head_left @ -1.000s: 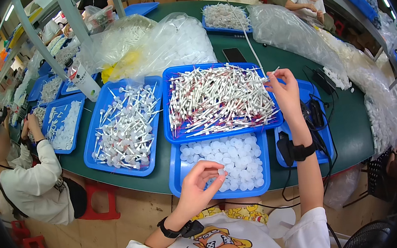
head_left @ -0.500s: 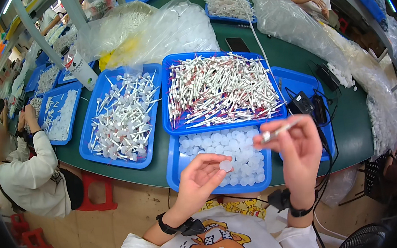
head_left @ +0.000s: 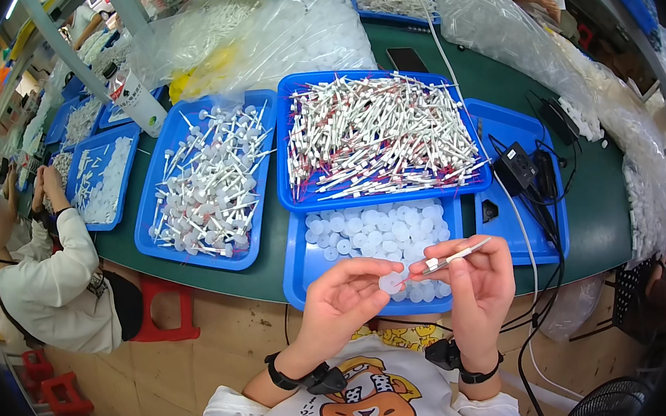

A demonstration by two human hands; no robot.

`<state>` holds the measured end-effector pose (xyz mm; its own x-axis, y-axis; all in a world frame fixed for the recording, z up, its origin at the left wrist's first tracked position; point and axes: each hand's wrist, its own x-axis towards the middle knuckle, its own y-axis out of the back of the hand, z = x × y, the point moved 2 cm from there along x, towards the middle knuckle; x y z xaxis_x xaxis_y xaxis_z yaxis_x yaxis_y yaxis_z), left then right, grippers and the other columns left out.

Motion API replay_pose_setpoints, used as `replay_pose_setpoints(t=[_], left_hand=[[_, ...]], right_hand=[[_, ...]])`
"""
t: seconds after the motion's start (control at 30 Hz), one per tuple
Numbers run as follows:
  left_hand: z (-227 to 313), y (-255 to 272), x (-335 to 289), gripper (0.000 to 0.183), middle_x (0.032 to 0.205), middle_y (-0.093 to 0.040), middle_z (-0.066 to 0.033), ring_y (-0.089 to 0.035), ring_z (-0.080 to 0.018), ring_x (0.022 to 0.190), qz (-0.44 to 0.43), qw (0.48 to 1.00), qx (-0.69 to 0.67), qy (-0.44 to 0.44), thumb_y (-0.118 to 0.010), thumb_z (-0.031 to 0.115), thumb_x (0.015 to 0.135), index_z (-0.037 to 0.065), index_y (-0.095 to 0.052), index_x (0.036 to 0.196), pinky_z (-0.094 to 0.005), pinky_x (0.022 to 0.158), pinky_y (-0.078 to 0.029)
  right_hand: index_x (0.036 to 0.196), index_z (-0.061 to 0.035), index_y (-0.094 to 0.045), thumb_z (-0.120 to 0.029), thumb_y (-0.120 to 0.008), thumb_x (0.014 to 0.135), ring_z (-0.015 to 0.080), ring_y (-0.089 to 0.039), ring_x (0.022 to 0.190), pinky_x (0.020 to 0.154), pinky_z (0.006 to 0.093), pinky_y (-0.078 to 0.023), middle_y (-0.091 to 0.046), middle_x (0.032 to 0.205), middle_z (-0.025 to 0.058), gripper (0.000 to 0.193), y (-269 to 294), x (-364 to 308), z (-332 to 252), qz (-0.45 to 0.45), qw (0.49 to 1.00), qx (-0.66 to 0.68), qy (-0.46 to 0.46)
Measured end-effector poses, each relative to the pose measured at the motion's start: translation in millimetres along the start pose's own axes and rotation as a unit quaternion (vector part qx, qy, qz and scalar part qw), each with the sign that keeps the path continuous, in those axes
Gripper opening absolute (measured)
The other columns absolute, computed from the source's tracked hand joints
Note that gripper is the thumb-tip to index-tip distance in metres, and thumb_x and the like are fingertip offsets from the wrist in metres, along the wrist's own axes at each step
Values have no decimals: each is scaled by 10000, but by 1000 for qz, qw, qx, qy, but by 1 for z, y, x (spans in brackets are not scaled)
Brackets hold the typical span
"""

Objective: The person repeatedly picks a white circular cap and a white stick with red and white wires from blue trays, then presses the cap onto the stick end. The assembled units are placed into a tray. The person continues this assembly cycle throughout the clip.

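Note:
My left hand (head_left: 351,292) pinches a round translucent plastic cap (head_left: 391,283) between thumb and fingertips. From the right, my right hand (head_left: 478,281) grips a thin white stick with reddish wires (head_left: 456,256), its wire end pointing at the cap. Whether the wires touch the cap or pass into it, I cannot tell. Both hands are above the near edge of a blue tray of loose translucent caps (head_left: 295,272). Behind it, a blue tray heaped with white wired sticks (head_left: 289,188) overlaps its far part. To the left, another blue tray (head_left: 143,230) holds sticks with caps on them.
A blue tray (head_left: 504,115) with black adapters (head_left: 515,168) and cables is on the right. Bulging clear plastic bags (head_left: 316,29) line the far side, near a phone (head_left: 407,60) and a white bottle (head_left: 137,102). A co-worker (head_left: 55,275) sits at the left.
My right hand has come down and left, bringing the stick's wire end to the cap. My left hand still pinches the cap. The view has shifted slightly.

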<state>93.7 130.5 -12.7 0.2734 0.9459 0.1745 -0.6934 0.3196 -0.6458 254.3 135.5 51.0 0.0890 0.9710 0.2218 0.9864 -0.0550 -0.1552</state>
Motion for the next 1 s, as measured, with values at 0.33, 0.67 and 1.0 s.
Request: replay_pose_setpoints(t=[0.33,0.67,1.0], left_hand=[[-4,0,1,318,1263,-550,-158,-535,-223,1224,4,999,40,-3,-599,-121,895,-58,-595,1206,-383,1027,-458],[-6,1,0,317,1266,-557,-160,-533,-231,1244,4,1000,11,21,-595,-119,899,-63,-576,1210,-387,1066,-448],[-9,3,0,320,1261,-563,-163,-537,-234,1240,2,1000,9,19,-600,-122,895,-71,-575,1210,-386,1063,-448]], right_hand=[[1161,24,-391,100,-495,949,298,-686,990,870,389,-578,-610,1129,267,248,8,-9,3,-93,985,-72,123],[1172,5,-382,58,-435,986,297,-693,909,810,420,-617,-604,1067,241,200,6,-11,11,-37,987,-88,131],[1187,6,-370,83,-467,969,326,-687,982,859,418,-588,-599,1126,274,251,10,-16,19,-49,990,-45,121]])
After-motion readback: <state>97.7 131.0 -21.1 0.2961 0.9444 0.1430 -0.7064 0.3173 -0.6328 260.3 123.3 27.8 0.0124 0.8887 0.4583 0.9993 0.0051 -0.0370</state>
